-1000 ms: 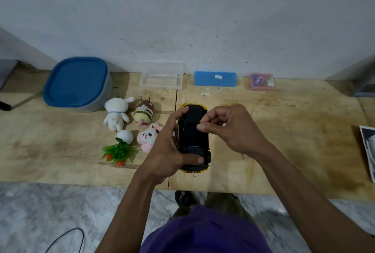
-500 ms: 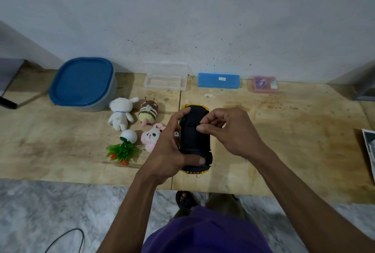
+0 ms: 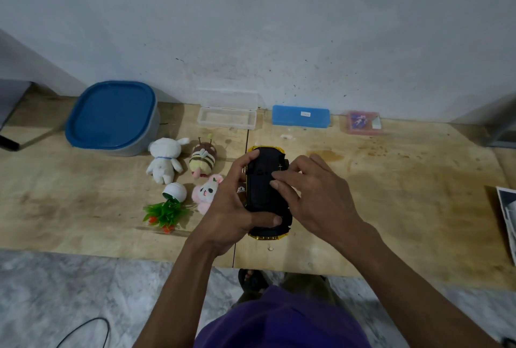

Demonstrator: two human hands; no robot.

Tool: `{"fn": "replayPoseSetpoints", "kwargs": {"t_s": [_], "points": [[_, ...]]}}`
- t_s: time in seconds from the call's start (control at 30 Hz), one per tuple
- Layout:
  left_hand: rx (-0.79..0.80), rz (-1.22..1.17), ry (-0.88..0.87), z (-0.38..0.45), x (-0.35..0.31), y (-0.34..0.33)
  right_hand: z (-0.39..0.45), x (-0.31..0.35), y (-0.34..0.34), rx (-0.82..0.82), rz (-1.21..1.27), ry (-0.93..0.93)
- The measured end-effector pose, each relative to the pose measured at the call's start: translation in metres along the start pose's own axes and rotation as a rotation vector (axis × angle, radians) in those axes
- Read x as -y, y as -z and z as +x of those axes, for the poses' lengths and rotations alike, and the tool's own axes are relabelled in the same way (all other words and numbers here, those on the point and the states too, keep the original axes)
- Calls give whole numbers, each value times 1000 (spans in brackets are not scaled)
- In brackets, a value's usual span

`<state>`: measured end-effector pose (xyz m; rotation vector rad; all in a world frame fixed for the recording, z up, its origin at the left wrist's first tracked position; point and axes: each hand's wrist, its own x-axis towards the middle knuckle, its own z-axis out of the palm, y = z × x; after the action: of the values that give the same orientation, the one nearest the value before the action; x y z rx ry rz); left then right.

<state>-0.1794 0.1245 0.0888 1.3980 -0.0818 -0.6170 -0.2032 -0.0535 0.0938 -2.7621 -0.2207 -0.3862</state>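
Observation:
A yellow toy car (image 3: 264,194) is held upside down over the wooden board, its black underside facing me. My left hand (image 3: 231,208) grips it from the left, forefinger over the far end and thumb across the near end. My right hand (image 3: 312,197) lies over the car's right side with its fingers stretched flat on the black underside. The car's right flank is hidden by that hand.
Left of the car lie a white plush (image 3: 164,162), a bee plush (image 3: 202,159), a pink plush (image 3: 206,192) and a tipped small potted plant (image 3: 167,208). Along the wall stand a blue-lidded tub (image 3: 111,117), a clear case (image 3: 227,113), a blue case (image 3: 300,115) and a pink box (image 3: 363,123). Papers (image 3: 508,216) lie at the right edge.
My right hand has gone from pinching at the car's underside with curled fingers to lying with straightened fingers flat on it. The left hand keeps its grip.

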Motion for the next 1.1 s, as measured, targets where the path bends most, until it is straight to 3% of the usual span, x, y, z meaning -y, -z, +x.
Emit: {"fn": "replayPoseSetpoints", "kwargs": {"t_s": [0.47, 0.8, 0.9, 0.97, 1.03, 1.1], "points": [[8, -18, 37, 22, 0, -3, 3, -15, -7, -59, -46, -15], [-3, -7, 57, 48, 4, -8, 12, -30, -12, 29, -34, -45], [-31, -47, 89, 61, 10, -11, 18, -44, -15, 64, 195, -169], [-65, -29, 117, 70, 15, -12, 22, -59, -17, -18, 407, -319], [-100, -20, 144, 78, 22, -13, 23, -84, -27, -85, 464, -521], [-129, -35, 171, 82, 29, -11, 17, -115, -50, 14, 417, -716]]}}
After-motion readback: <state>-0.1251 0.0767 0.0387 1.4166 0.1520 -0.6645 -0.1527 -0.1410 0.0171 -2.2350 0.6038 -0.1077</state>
